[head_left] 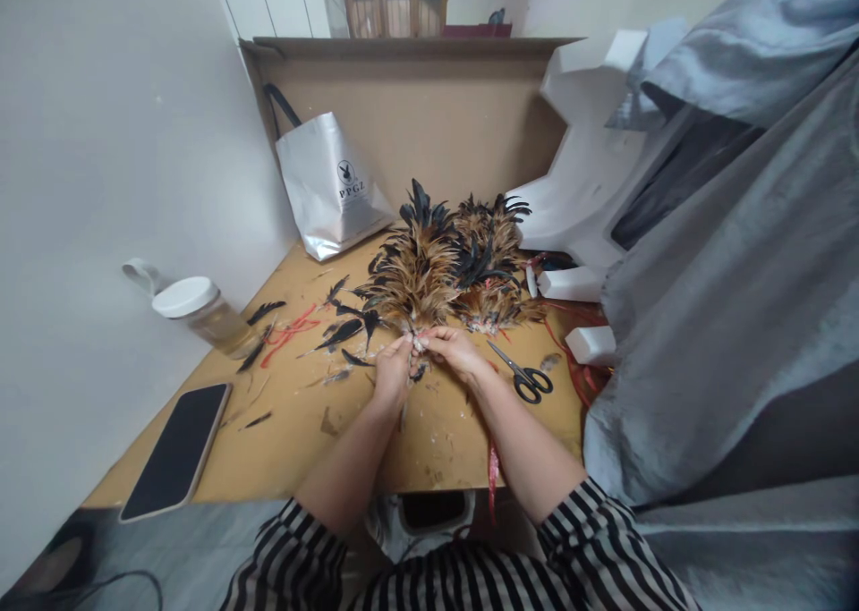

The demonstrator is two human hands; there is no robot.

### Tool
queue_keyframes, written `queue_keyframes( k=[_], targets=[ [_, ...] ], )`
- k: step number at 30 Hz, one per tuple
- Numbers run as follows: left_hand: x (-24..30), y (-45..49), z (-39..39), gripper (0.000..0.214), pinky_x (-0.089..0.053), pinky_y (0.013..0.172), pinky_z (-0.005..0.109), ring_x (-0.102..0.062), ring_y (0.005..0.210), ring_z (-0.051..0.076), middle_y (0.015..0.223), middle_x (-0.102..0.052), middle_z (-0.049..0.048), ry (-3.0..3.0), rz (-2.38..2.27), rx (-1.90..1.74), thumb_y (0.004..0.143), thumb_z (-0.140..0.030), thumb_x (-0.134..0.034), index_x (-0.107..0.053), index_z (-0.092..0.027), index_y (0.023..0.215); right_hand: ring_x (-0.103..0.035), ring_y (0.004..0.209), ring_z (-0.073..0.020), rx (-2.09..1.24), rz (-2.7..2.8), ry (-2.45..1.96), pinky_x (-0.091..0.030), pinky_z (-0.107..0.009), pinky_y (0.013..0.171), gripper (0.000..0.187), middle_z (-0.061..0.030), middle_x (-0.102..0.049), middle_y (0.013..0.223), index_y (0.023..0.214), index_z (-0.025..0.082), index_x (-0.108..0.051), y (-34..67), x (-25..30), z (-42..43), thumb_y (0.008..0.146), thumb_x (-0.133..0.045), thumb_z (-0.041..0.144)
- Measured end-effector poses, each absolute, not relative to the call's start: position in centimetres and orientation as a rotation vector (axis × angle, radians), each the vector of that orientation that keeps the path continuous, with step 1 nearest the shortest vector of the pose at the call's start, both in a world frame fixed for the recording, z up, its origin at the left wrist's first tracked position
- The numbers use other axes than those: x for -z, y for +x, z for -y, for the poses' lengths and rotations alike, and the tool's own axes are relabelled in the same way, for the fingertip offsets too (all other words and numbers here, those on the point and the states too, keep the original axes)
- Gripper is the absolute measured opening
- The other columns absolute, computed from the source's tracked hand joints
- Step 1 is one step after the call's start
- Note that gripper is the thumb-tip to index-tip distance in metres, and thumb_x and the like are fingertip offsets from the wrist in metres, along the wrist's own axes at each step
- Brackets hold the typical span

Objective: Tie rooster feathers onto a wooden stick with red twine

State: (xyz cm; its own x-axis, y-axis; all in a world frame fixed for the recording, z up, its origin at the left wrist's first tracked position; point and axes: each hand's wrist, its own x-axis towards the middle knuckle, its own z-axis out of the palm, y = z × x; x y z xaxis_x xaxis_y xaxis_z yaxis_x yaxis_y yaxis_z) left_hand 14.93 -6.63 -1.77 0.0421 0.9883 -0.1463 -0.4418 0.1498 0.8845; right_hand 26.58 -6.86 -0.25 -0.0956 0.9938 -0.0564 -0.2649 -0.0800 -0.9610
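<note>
A big bundle of brown and black feathers [429,267] lies on the cardboard tabletop [301,432] in front of me. My left hand [391,371] and my right hand [454,350] meet at the near end of the bundle, both pinched closed on the quill ends of the feathers. Loose black feathers [345,332] lie scattered just left of my hands. Black-handled scissors [524,377] rest on the board to the right of my right hand, untouched.
A phone [178,450] lies face up near the front left edge. A jar with a white lid [201,311] and red string [290,332] sit left. A silver bag [328,186] leans at the back. White foam blocks [583,235] and grey cloth [731,280] crowd the right.
</note>
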Motion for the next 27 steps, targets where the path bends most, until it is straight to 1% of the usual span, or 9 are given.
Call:
queue_keyframes(
  k=[3,7,9,11,13,16,18,23,27],
  targets=[
    [1.65,15.01,6.7,0.031,-0.018,0.034,0.017,-0.031,0.037,0.003,0.05,-0.044,-0.0047,0.77,-0.916,-1.278,0.062,-0.039,-0.068,-0.06,-0.011,0.073,-0.043,0.046,-0.0059,-1.448,1.038,-1.024,-0.026,-0.02,0.044,0.03,-0.0009,-0.064,0.061,0.066,0.014,-0.065,26.31,0.12,6.97,0.054,-0.075,0.039],
    [1.42,15.07,6.88,0.027,-0.019,0.034,0.017,-0.032,0.037,0.003,0.05,-0.046,-0.0044,0.763,-0.897,-1.277,0.062,-0.034,-0.068,-0.062,-0.011,0.074,-0.04,0.044,-0.0051,-1.46,1.041,-1.057,-0.024,-0.02,0.043,0.032,-0.0001,-0.064,0.06,0.067,0.014,-0.064,26.28,0.39,6.84,0.054,-0.075,0.041],
    [1.35,15.1,6.96,0.026,-0.019,0.034,0.018,-0.033,0.036,0.003,0.05,-0.046,-0.0043,0.757,-0.892,-1.265,0.061,-0.033,-0.068,-0.062,-0.011,0.074,-0.038,0.042,-0.0043,-1.46,1.047,-1.06,-0.022,-0.019,0.042,0.032,0.0001,-0.063,0.06,0.068,0.014,-0.064,26.32,0.61,6.74,0.055,-0.074,0.041],
    [1.39,15.12,6.99,0.026,-0.02,0.034,0.018,-0.033,0.036,0.003,0.05,-0.046,-0.0041,0.755,-0.892,-1.255,0.061,-0.033,-0.067,-0.062,-0.011,0.074,-0.039,0.042,-0.0043,-1.464,1.032,-1.068,-0.021,-0.019,0.042,0.033,0.0001,-0.063,0.059,0.068,0.013,-0.063,26.35,0.71,6.7,0.054,-0.075,0.041],
    [1.51,15.12,6.93,0.026,-0.02,0.034,0.017,-0.034,0.036,0.004,0.05,-0.046,-0.004,0.76,-0.893,-1.255,0.061,-0.033,-0.067,-0.061,-0.011,0.073,-0.041,0.043,-0.0047,-1.474,1.008,-1.071,-0.021,-0.019,0.042,0.033,0.0002,-0.063,0.059,0.068,0.014,-0.062,26.35,0.65,6.73,0.053,-0.076,0.04],
    [1.75,15.09,6.77,0.024,-0.02,0.033,0.018,-0.033,0.036,0.004,0.05,-0.046,-0.0039,0.776,-0.874,-1.247,0.062,-0.034,-0.066,-0.059,-0.012,0.07,-0.039,0.041,-0.0043,-1.486,0.992,-1.063,-0.022,-0.019,0.041,0.034,0.0008,-0.063,0.057,0.065,0.014,-0.059,26.3,0.37,6.85,0.051,-0.077,0.04],
    [1.83,15.06,6.7,0.025,-0.021,0.034,0.018,-0.034,0.036,0.004,0.051,-0.047,-0.0036,0.775,-0.866,-1.226,0.062,-0.035,-0.066,-0.058,-0.012,0.07,-0.039,0.04,-0.0045,-1.487,0.99,-1.058,-0.024,-0.019,0.041,0.035,0.0012,-0.062,0.056,0.064,0.015,-0.058,26.27,0.19,6.93,0.05,-0.077,0.04],
    [1.84,15.11,6.75,0.026,-0.019,0.033,0.018,-0.033,0.036,0.004,0.051,-0.046,-0.004,0.779,-0.87,-1.236,0.063,-0.037,-0.066,-0.056,-0.013,0.068,-0.046,0.041,-0.0079,-1.464,1.001,-1.077,-0.032,-0.021,0.042,0.038,0.0006,-0.063,0.056,0.062,0.016,-0.054,26.17,0.15,7.04,0.048,-0.077,0.044],
    [2.1,15.14,6.64,0.025,-0.02,0.033,0.018,-0.034,0.036,0.004,0.051,-0.047,-0.0038,0.794,-0.887,-1.235,0.064,-0.036,-0.065,-0.055,-0.014,0.067,-0.055,0.048,-0.0124,-1.447,1.006,-1.05,-0.043,-0.026,0.051,0.039,0.0002,-0.063,0.058,0.062,0.017,-0.053,26.09,0.37,7.06,0.048,-0.077,0.044]
  ],
)
